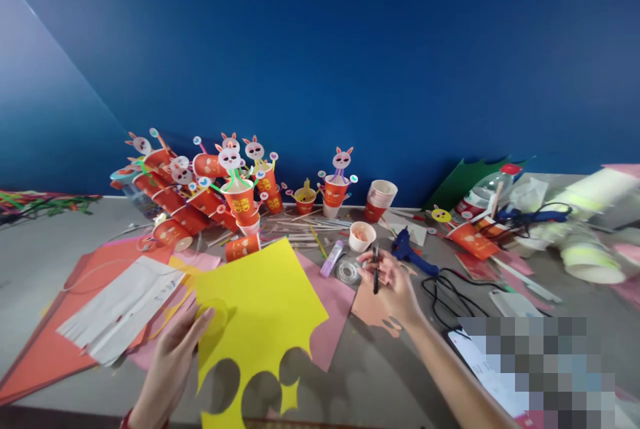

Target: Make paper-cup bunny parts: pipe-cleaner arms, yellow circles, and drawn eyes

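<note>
A yellow sheet of paper (260, 309) with round pieces cut out of its near edge is held up over the grey tabletop (360, 376). Its left edge is pinched by the left hand (175, 362), the thumb lying on the front of the sheet and the fingers hidden behind it. To the right of the yellow sheet, a black pen (375, 270) is gripped upright by the right hand (393, 286), whose fingers are curled closed around it.

Just beyond the right hand, seen from the yellow sheet, a blue glue gun (413, 254) lies with its black cord (445, 296) trailing toward the near edge. Between the yellow sheet and the glue gun are found a roll of clear tape (347, 272), a lilac glue stick (331, 258) and a small white cup (362, 236). A pink sheet (327, 309) lies partly under the yellow one. Left of the yellow sheet, white paper (123, 309) rests on a red sheet (55, 342). Behind the yellow sheet, against the blue wall (320, 62), red paper cups with rabbit faces (235, 182) are crowded together.
</note>
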A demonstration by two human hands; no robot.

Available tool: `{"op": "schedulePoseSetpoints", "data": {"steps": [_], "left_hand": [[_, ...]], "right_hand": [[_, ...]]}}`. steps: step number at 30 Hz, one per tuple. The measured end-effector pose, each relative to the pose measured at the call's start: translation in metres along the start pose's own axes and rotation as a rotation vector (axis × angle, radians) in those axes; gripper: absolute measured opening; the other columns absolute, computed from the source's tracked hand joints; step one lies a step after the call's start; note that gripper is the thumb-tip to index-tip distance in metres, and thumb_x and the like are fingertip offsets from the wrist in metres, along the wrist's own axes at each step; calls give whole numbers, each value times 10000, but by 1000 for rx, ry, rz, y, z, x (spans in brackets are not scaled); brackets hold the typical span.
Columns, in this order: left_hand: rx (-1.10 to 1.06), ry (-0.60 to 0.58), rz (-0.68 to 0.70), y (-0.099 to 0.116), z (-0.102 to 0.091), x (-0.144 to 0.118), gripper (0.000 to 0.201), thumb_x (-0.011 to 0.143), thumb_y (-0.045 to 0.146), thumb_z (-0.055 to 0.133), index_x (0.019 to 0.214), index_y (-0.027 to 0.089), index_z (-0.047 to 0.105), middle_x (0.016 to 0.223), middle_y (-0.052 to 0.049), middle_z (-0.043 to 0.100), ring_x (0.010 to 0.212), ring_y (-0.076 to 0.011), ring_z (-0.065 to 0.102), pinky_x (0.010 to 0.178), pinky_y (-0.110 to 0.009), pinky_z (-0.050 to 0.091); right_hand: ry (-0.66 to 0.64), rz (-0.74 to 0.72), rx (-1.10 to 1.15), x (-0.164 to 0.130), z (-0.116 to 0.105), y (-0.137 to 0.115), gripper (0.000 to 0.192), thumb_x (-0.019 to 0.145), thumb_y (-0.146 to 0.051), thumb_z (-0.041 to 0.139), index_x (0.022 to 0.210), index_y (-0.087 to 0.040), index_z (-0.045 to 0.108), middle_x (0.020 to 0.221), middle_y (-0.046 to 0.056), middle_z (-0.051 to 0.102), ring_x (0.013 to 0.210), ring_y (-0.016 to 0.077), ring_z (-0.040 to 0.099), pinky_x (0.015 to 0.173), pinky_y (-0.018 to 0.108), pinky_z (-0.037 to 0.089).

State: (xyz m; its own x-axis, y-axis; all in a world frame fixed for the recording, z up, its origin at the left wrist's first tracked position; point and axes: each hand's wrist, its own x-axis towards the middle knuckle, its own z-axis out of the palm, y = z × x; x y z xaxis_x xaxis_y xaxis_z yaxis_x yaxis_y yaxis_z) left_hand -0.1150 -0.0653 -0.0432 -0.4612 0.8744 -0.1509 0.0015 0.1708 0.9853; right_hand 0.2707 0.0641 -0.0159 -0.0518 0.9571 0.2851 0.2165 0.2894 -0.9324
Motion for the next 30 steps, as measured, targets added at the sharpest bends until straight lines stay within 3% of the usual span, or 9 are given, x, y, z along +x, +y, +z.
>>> {"op": "schedulePoseSetpoints", "data": {"steps": [4,9,15,17,20,22,25,27,30], "left_hand": [[-136,-21,-268,-23,-2,-34,318,717,449,775,940,239,691,949,-44,774,913,-302,736,717,-354,633],[-183,-32,-329,-16,15,-48,403,717,479,771,1004,223,651,1024,-68,766,945,-310,731,731,-373,629],[-91,-370,-478,-1,30,-56,623,745,625,700,1195,220,551,950,-80,764,752,-274,751,587,-336,585],[95,-509,-461,-1,25,-55,615,761,703,630,1113,201,577,770,-59,758,548,-236,715,456,-278,506],[265,-640,-259,4,18,-45,581,820,750,493,813,177,588,545,-35,679,331,-147,564,342,-210,327],[312,-636,-107,14,24,-34,589,854,722,464,639,177,530,447,1,579,305,-88,455,349,-197,281],[354,-631,76,29,52,-14,533,908,602,472,586,177,479,413,53,450,373,-55,393,426,-176,310],[379,-749,33,32,79,0,505,908,611,368,612,206,423,377,67,420,313,-59,318,370,-186,242],[418,-833,17,25,113,18,365,879,566,355,730,234,385,452,30,577,281,-100,410,337,-204,273]], "right_hand": [[-189,74,-28,-12,14,6,243,812,-357,689,960,-194,588,933,64,665,724,164,630,621,270,554],[-297,73,-92,-28,25,2,322,817,-405,688,1040,-201,577,1026,90,686,791,193,663,672,295,576],[-381,-94,-372,-63,26,-9,439,806,-247,630,1228,-206,521,1143,117,700,995,252,687,869,354,549],[-476,-153,-480,-74,30,-9,476,767,-190,627,1233,-203,533,1179,126,690,1061,275,669,902,367,529],[-546,-176,-557,-83,39,-4,465,739,-188,647,1196,-201,562,1171,121,691,1107,289,647,936,380,508],[-509,-186,-576,-82,45,0,442,759,-215,642,1195,-205,566,1182,121,686,1129,288,637,951,383,496],[-362,-156,-604,-74,47,7,412,813,-259,605,1219,-212,554,1097,102,719,1014,265,686,860,343,518],[-248,-79,-652,-67,40,10,391,834,-279,587,1217,-204,561,906,64,752,825,239,716,732,297,515],[-100,24,-763,-58,17,10,295,864,-343,576,1117,-196,610,796,58,756,733,234,717,623,267,461]]}}
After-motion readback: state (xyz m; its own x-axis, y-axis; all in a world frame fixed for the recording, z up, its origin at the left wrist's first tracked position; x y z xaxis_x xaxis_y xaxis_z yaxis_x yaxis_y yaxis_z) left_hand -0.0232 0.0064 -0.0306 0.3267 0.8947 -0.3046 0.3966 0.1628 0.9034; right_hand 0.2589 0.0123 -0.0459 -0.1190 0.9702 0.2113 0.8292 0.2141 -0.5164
